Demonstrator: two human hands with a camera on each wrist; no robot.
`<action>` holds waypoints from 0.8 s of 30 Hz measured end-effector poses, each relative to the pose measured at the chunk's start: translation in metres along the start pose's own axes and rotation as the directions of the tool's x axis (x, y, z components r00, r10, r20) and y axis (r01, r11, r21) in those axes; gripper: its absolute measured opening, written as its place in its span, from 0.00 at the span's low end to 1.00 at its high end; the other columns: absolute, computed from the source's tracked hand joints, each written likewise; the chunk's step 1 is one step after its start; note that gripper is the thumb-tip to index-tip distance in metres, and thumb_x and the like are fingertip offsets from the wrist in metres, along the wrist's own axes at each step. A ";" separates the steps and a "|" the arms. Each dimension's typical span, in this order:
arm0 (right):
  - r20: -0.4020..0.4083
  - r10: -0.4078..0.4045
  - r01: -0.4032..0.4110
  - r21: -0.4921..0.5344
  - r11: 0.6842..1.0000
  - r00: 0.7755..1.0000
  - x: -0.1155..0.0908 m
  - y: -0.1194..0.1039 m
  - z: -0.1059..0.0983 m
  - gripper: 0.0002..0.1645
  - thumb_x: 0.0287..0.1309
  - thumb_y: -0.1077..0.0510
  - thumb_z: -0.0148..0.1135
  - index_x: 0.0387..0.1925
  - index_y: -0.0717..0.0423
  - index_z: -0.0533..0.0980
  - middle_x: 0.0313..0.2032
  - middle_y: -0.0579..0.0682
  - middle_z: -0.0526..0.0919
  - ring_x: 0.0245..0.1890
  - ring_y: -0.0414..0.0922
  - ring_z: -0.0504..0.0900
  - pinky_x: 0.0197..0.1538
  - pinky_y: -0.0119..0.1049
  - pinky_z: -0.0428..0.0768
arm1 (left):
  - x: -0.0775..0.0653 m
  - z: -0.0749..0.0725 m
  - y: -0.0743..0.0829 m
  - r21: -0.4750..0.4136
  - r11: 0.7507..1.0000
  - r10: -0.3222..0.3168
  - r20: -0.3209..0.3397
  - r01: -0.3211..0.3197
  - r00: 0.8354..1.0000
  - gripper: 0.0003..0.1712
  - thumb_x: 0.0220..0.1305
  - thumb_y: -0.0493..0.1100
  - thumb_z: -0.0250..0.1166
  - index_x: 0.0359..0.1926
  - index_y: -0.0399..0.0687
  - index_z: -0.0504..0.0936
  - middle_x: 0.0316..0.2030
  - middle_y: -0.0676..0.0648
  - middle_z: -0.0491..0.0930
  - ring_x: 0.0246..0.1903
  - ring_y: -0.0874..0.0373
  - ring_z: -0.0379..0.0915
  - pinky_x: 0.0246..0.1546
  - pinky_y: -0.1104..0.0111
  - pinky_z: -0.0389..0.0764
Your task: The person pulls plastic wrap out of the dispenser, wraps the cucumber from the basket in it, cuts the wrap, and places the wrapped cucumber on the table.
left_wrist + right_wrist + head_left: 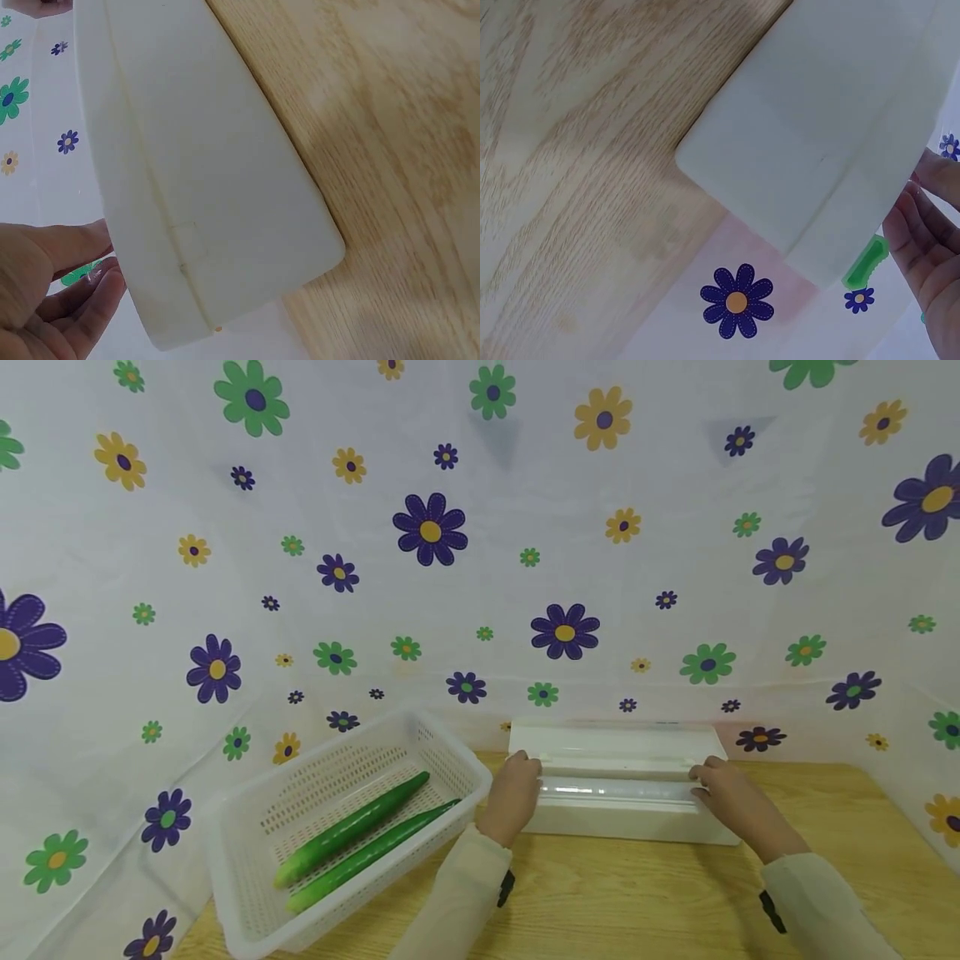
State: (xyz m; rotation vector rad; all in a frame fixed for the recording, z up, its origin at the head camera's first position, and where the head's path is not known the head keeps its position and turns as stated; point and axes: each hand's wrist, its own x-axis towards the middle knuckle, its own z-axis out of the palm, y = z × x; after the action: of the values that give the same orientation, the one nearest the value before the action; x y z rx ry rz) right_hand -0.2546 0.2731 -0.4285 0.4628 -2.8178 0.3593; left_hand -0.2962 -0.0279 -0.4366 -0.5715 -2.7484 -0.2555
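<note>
A long white box is standing on a wooden table, in front of a sheet printed with purple, green and yellow flowers; its lid is standing open at the rear; a roll of clear film is lying lengthwise inside, its surface catching the light. The left hand is reaching over the box's left end, its fingers bending and its thumb lying close to them at the upper edge; the right hand is reaching over the right end in a similar pose, thumb and fingers curving toward each other; the fingertips are partly hiding behind the box wall in the wrist views, so whether either hand is pinching film or only touching the box, one cannot tell. To the left of the box, a white perforated basket is sitting at a slant; inside it, one cucumber and a second, slimmer cucumber are lying side by side, their paler ends pointing toward the near left.
</note>
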 end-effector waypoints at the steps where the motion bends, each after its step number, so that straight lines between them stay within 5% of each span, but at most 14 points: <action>1: -0.001 -0.007 0.007 -0.011 1.000 1.000 0.000 0.000 0.000 0.08 0.48 0.69 0.66 0.34 0.68 0.79 0.28 0.54 0.77 0.28 0.47 0.78 0.32 0.39 0.80 | 0.001 0.001 0.000 0.015 1.000 0.002 -0.003 -0.002 1.000 0.04 0.58 0.41 0.66 0.32 0.44 0.83 0.28 0.48 0.78 0.29 0.60 0.74 0.30 0.74 0.78; 11: -0.043 -0.049 0.046 -0.067 0.997 0.998 -0.002 -0.001 -0.003 0.03 0.50 0.68 0.64 0.30 0.65 0.80 0.25 0.51 0.75 0.25 0.41 0.75 0.27 0.34 0.78 | 0.004 -0.002 0.002 0.106 0.994 -0.010 0.019 0.008 1.000 0.03 0.58 0.41 0.66 0.32 0.47 0.84 0.29 0.50 0.80 0.31 0.59 0.75 0.31 0.73 0.80; 17: -0.101 -0.094 0.082 -0.113 0.990 0.990 -0.004 0.001 -0.004 0.02 0.49 0.67 0.65 0.26 0.64 0.79 0.24 0.51 0.74 0.25 0.42 0.75 0.28 0.33 0.78 | 0.005 0.000 0.001 0.222 0.975 0.009 -0.042 0.000 0.999 0.06 0.57 0.47 0.67 0.31 0.50 0.85 0.31 0.51 0.81 0.33 0.59 0.73 0.32 0.72 0.79; 24: -0.161 -0.174 0.134 -0.231 0.964 0.971 -0.002 0.007 -0.004 0.03 0.45 0.67 0.68 0.25 0.60 0.80 0.26 0.52 0.80 0.31 0.49 0.75 0.46 0.47 0.78 | 0.005 -0.001 -0.001 0.258 0.966 0.031 -0.042 -0.019 0.999 0.05 0.56 0.48 0.67 0.30 0.53 0.84 0.28 0.55 0.85 0.30 0.60 0.77 0.38 0.69 0.77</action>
State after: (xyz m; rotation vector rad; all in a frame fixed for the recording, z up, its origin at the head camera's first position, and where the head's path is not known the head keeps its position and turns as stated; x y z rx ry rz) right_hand -0.2547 0.2809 -0.4270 0.5659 -2.5856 0.0534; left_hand -0.3003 -0.0278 -0.4338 -0.5215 -2.6698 0.0944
